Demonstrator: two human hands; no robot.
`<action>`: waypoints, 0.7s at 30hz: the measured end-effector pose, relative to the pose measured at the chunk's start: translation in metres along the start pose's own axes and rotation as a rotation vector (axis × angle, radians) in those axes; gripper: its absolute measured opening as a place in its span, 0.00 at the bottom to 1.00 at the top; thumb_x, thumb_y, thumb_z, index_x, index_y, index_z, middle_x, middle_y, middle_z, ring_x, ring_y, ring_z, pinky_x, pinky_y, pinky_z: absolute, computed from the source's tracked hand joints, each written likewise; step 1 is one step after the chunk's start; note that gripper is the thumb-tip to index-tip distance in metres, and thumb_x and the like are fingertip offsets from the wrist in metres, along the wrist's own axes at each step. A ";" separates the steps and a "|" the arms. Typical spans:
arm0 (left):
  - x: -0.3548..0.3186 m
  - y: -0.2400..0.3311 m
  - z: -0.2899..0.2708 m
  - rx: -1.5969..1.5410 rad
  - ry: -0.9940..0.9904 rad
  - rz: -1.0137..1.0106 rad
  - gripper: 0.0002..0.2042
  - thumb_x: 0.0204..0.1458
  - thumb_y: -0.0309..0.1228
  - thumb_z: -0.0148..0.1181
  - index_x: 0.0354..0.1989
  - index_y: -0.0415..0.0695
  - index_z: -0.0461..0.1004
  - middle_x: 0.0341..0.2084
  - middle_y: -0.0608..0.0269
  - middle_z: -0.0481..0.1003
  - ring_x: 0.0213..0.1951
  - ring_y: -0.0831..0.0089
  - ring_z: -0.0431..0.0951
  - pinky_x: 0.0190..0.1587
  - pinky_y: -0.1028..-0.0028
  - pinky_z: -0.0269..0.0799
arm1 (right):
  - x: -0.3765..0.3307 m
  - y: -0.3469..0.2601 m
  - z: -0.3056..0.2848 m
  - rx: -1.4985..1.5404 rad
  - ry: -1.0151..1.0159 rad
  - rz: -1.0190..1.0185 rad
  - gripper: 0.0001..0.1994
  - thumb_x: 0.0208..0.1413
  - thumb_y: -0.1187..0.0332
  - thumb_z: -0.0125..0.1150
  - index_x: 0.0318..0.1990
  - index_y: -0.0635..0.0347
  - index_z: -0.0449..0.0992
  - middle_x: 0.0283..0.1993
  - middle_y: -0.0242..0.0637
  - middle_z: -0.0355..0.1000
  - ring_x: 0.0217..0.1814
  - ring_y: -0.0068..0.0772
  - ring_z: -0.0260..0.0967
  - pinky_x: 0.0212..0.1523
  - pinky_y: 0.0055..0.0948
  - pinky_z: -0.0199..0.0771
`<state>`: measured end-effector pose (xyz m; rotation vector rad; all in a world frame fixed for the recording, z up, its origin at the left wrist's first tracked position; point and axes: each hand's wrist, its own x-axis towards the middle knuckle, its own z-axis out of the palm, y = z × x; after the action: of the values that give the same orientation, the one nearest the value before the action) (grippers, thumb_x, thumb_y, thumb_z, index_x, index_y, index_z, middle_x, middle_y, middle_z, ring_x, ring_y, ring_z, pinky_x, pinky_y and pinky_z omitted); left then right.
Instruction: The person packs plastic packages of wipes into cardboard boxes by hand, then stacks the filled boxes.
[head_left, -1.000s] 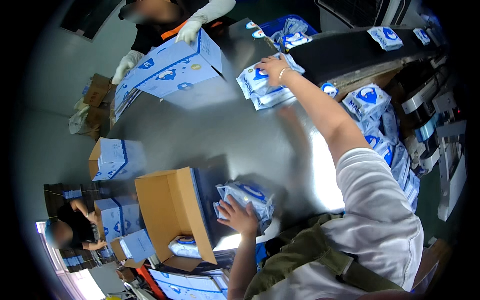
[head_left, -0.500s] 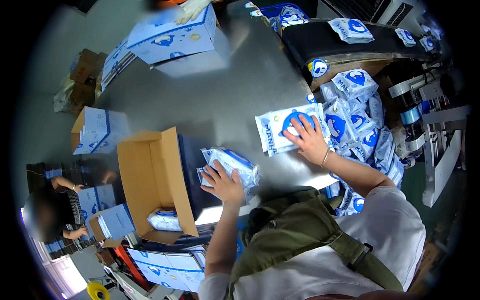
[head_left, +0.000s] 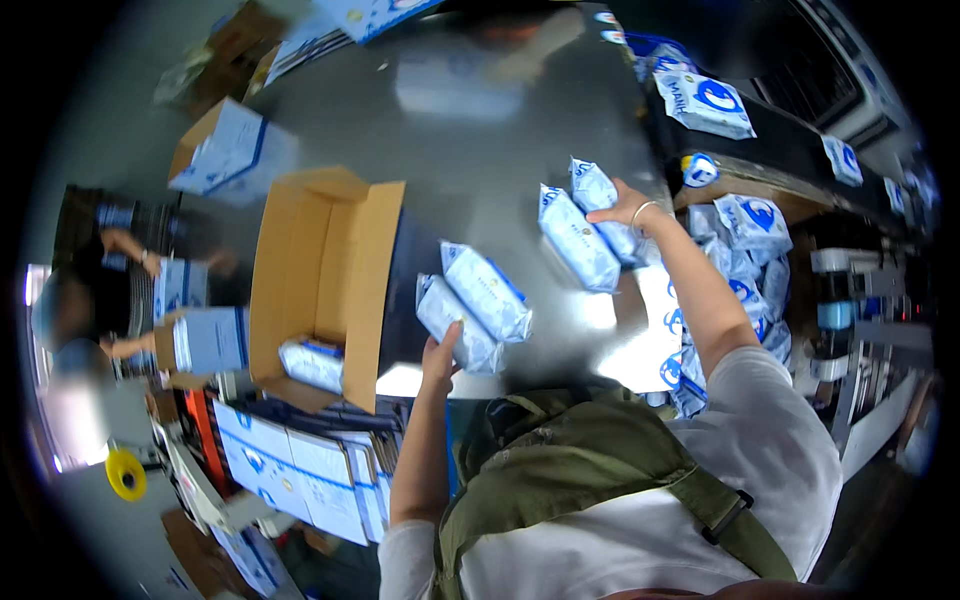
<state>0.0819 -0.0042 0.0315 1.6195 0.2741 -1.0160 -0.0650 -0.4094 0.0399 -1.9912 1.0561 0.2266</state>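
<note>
My left hand [head_left: 442,358] grips the near end of a soft white-and-blue wipes pack [head_left: 458,322], thumb on top and other fingers mostly hidden. Another wipes pack [head_left: 487,290] leans against it, both tipped on their sides. Farther right, my right hand [head_left: 630,208] is closed round the right-hand wipes pack [head_left: 600,198] of a second pair. Its partner [head_left: 578,242] stands on edge against it, on the dark metal table [head_left: 470,170]. Left of my left hand, an open brown-lined carton [head_left: 322,245] lies with its opening toward me, one wipes pack [head_left: 312,364] inside.
A heap of wipes packs [head_left: 745,250] lies right of the table, below a black conveyor [head_left: 780,140] carrying more packs. Flattened cartons [head_left: 300,465] stack at lower left. Another person's arm [head_left: 130,245] works beside small cartons [head_left: 210,340] at far left.
Both hands were spread flat on packs lying on the table. Now each grips a pack in a pair tipped on its side. My view has shifted, and the far carton is mostly out of sight.
</note>
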 end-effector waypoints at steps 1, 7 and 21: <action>-0.001 -0.001 -0.001 -0.071 0.000 -0.038 0.32 0.43 0.39 0.68 0.54 0.36 0.62 0.47 0.55 0.70 0.49 0.63 0.71 0.47 0.65 0.69 | 0.000 -0.008 0.020 0.063 -0.021 -0.025 0.61 0.21 0.43 0.75 0.65 0.65 0.50 0.62 0.54 0.59 0.65 0.48 0.56 0.63 0.32 0.56; 0.036 -0.024 -0.044 -0.165 -0.132 -0.017 0.26 0.40 0.34 0.67 0.48 0.34 0.70 0.39 0.54 0.75 0.41 0.62 0.75 0.46 0.65 0.69 | -0.021 -0.043 0.110 0.880 -0.277 -0.064 0.43 0.37 0.64 0.72 0.62 0.62 0.56 0.56 0.47 0.64 0.57 0.40 0.63 0.57 0.36 0.64; -0.089 0.080 -0.085 -0.474 0.136 1.003 0.30 0.46 0.38 0.63 0.54 0.35 0.60 0.47 0.52 0.68 0.48 0.68 0.68 0.53 0.70 0.61 | -0.054 -0.183 0.032 1.159 -0.113 -0.781 0.37 0.45 0.58 0.56 0.63 0.63 0.54 0.60 0.44 0.62 0.59 0.43 0.62 0.60 0.38 0.61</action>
<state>0.1199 0.0747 0.1490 1.1439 -0.2017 -0.0533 0.0450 -0.3012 0.1570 -1.1339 0.1348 -0.5723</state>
